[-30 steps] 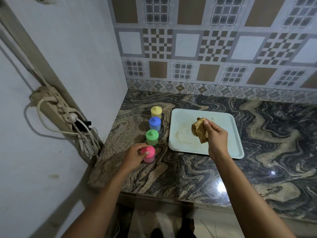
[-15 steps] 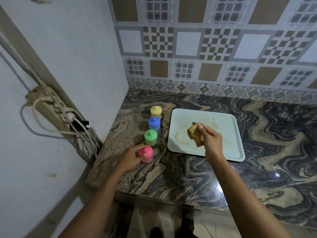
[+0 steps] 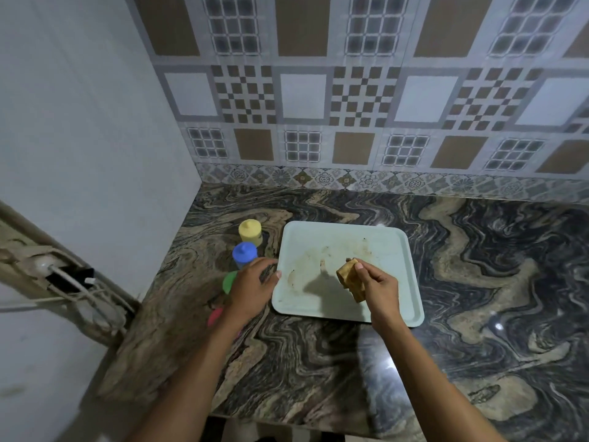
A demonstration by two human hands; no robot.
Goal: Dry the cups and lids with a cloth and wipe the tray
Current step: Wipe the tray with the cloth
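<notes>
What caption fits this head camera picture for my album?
Right hand holds folded brown cloth over stained pale tray.

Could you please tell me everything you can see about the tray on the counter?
The tray is pale, rectangular, with rounded corners and a low raised rim; it looks like plastic. It lies flat on the marbled counter, right of the lidded cups. Brownish smears mark its middle and left. The left hand reaches its left edge; the right hand holds a folded brown cloth over it.
</notes>
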